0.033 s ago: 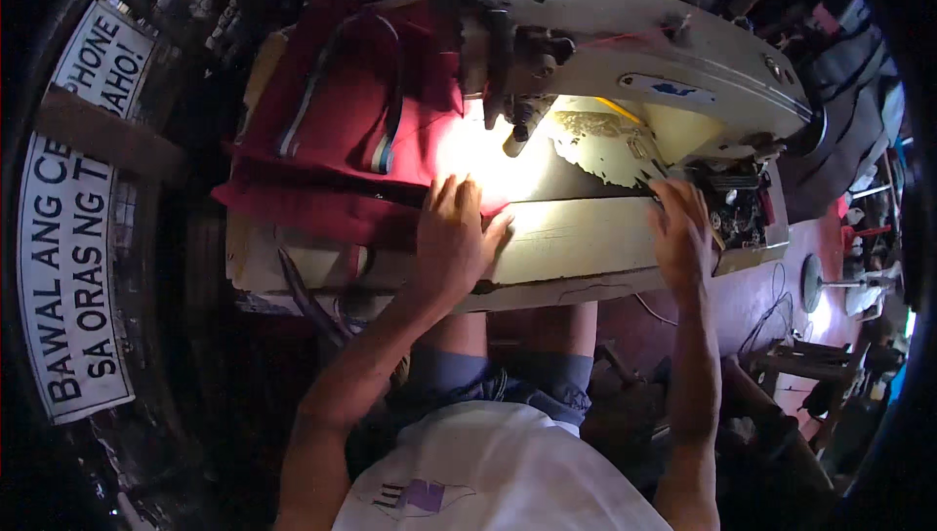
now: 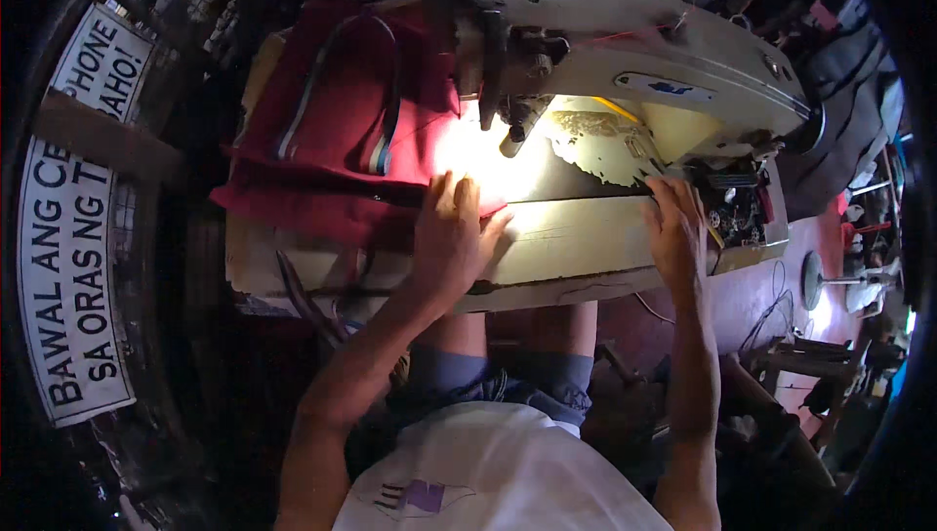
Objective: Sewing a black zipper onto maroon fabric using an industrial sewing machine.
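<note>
A dark red cloth piece (image 2: 342, 131) with striped tape along it lies on the left of the sewing machine bed, reaching under the lit needle area. On the cloth's near right edge rests my left hand (image 2: 451, 243), fingers stretched forward and thumb out to the right. Farther right on the bed is my right hand (image 2: 678, 233), fingers loosely bent and thumb apart. Small dark pointed tips (image 2: 642, 178) show by its fingertips; what they belong to is hidden. Above both hands stretches the pale sewing machine (image 2: 625, 58), its needle and presser foot lost in glare.
A yellow stick (image 2: 617, 109) lies behind the bed's worn plate. Small metal parts fill an open tray (image 2: 732, 214) at the right. Dark cloth (image 2: 844, 121) hangs beyond the machine. Signs (image 2: 73, 277) stand at far left, and a wooden bench (image 2: 810, 360) is on the floor at right.
Almost nothing differs. My right hand has shifted very slightly, and the view has tilted a little; my left hand stays on the red cloth.
</note>
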Action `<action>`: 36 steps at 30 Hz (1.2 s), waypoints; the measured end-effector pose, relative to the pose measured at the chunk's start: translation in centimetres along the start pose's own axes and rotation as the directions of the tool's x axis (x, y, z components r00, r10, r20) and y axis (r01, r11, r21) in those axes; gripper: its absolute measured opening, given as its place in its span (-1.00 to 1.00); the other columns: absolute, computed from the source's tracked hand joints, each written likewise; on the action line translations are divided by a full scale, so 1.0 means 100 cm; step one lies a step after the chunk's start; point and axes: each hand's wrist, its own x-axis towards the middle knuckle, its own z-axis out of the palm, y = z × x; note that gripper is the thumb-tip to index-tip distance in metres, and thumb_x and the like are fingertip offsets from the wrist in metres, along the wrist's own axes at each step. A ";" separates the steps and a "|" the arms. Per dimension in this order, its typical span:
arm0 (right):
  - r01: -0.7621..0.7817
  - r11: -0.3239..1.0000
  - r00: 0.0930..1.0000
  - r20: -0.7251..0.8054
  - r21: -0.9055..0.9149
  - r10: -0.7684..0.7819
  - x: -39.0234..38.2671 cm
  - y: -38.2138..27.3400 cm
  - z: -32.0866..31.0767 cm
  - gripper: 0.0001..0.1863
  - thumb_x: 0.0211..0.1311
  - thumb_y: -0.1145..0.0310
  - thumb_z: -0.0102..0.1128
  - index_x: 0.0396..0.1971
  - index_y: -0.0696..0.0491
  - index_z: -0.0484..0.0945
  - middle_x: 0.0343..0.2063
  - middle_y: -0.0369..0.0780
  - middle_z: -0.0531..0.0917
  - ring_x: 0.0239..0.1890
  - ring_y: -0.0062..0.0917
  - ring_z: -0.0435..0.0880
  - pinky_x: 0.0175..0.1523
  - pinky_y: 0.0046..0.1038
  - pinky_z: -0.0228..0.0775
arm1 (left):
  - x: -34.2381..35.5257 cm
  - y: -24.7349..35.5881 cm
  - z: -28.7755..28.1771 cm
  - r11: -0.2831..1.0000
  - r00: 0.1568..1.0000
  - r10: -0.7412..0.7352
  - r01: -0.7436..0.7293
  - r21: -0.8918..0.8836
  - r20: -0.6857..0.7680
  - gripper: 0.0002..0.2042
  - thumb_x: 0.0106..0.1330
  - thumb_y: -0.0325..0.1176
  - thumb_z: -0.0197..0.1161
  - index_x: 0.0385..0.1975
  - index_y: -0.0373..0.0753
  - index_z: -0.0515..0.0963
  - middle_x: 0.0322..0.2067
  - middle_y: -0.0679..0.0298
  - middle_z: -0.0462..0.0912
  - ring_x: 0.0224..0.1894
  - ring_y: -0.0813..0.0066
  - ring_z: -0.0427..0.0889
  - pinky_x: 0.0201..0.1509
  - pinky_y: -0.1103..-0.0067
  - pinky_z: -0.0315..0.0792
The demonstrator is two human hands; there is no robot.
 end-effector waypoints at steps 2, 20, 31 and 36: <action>0.003 1.000 1.000 -0.016 0.006 -0.003 -0.001 0.014 0.008 -0.64 0.10 0.53 0.26 -0.05 0.08 0.58 -0.19 -0.16 0.60 -0.06 -0.20 0.55 0.05 -0.24 0.41 | 0.009 0.003 -0.006 1.000 0.995 0.008 -0.005 -0.030 0.097 -0.66 0.18 -0.38 0.33 -0.11 -0.38 0.43 -0.21 -0.03 0.53 -0.14 0.00 0.54 -0.01 0.28 0.49; -0.102 0.818 0.992 0.114 0.566 0.045 0.026 -0.137 0.020 -0.60 0.21 0.31 0.29 -0.01 0.10 0.40 -0.28 0.01 0.54 -0.25 -0.08 0.62 -0.20 -0.13 0.47 | 0.039 -0.030 -0.009 0.928 0.926 0.372 -0.371 -0.027 0.067 -0.78 0.08 -0.48 0.24 -0.25 -0.27 0.61 -0.18 0.08 0.60 -0.07 0.19 0.60 -0.03 0.37 0.57; -0.530 0.425 0.847 0.438 0.734 0.302 0.028 -0.144 0.056 -0.53 0.12 0.43 0.41 0.00 0.26 0.46 -0.27 -0.14 0.69 -0.32 -0.64 0.63 -0.34 -0.60 0.42 | 0.051 -0.043 -0.013 0.916 0.918 0.366 -0.328 -0.231 0.151 -0.75 0.30 -0.38 0.16 -0.13 -0.39 0.58 -0.12 -0.01 0.63 -0.02 0.06 0.59 0.11 0.35 0.46; -0.406 0.219 0.901 0.348 0.887 0.260 0.035 -0.133 0.069 -0.63 0.16 0.55 0.33 -0.03 0.24 0.47 -0.27 -0.18 0.68 -0.24 -0.60 0.66 -0.26 -0.62 0.46 | 0.069 -0.053 -0.018 0.871 0.806 0.489 -0.434 -0.230 0.332 -0.76 0.37 -0.33 0.09 -0.12 -0.35 0.56 -0.11 0.00 0.64 -0.04 0.08 0.62 0.08 0.35 0.47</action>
